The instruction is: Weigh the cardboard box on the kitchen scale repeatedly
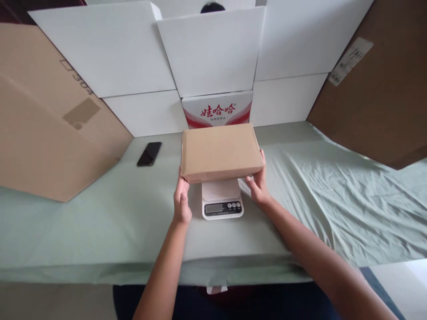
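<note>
A closed brown cardboard box (220, 149) is gripped at both ends, right over a white digital kitchen scale (222, 192). My left hand (182, 200) holds its left end, with the fingers partly hidden beneath. On the right end, my right hand (259, 183) has the thumb at the near lower edge and fingers along the side. The box covers the back of the scale's platform; whether it touches the platform I cannot tell. The scale's display looks blank, with several round buttons to its right.
A black smartphone (149, 154) lies on the green cloth (150, 231) to the left. White boxes (213, 53) form a wall behind, one with red lettering. Large cardboard panels stand at left (56, 115) and right (380, 89). The cloth is wrinkled at right. Dark hair shows above the wall.
</note>
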A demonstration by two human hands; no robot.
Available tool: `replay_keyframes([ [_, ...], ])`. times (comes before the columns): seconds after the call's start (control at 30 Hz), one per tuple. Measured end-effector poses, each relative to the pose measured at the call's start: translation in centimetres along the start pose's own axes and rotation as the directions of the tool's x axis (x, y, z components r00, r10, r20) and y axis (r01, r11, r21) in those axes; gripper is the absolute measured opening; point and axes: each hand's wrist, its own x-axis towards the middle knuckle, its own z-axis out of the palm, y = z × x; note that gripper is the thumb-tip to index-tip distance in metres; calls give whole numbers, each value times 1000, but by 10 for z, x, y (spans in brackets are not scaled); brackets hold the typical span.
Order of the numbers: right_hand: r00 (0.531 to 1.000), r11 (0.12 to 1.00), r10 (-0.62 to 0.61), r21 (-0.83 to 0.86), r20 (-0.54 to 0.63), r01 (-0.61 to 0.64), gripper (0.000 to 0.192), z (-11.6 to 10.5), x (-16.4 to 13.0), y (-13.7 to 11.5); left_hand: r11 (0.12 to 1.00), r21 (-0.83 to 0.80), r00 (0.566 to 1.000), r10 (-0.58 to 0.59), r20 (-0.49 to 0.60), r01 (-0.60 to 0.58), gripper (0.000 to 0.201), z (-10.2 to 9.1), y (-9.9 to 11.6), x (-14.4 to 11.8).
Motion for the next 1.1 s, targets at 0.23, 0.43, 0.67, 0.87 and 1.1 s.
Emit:
replay_keyframes([
  [0.23,1000,999,9,-42,-9,-9,91,-11,-46,-7,999,0,998,-54,17,54,88,-11,7,-40],
  [0.43,999,998,37,-44,-16,-38,89,-10,-46,-12,997,6,997,-74,-7,74,89,-12,8,-45],
  [0.67,999,998,44,-41,-31,-45,82,-10,-45,-20,994,4,994,-108,-28,108,93,-12,6,-45],
  [0.87,978,999,30,-15,-208,-34,84,-16,-30,-24,997,-33,994,-74,-84,72,93,-8,20,-36],
  [1.1,961,1000,16,-8,-278,-19,82,-20,-22,-26,998,-50,989,-36,-143,29,86,-10,24,-32],
])
